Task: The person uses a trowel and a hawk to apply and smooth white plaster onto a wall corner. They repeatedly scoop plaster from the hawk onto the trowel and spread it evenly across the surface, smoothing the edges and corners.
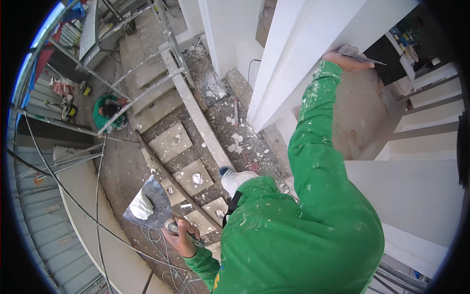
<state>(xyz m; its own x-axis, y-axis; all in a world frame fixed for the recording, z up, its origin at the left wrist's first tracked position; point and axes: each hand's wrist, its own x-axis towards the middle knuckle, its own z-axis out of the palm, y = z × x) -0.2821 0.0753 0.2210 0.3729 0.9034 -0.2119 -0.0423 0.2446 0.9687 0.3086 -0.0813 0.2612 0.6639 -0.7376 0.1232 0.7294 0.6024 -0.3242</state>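
My left hand [181, 232] is closed round the handle of a wide metal scraper [156, 193], low at the left, with a lump of white putty [142, 207] on its blade. My right hand [342, 61], at the end of my raised green sleeve, grips a thin flat metal blade [366, 60] smeared with putty, up beside the edge of a white column [281, 63]; whether the blade touches the column I cannot tell.
Metal scaffold tubes [147, 98] and a long plank [191, 112] stand over a dusty floor with loose boards [171, 142] and debris. A co-worker in green [105, 112] crouches at the upper left. Cables [73, 196] hang at the left. An opening with rails [426, 98] is at the right.
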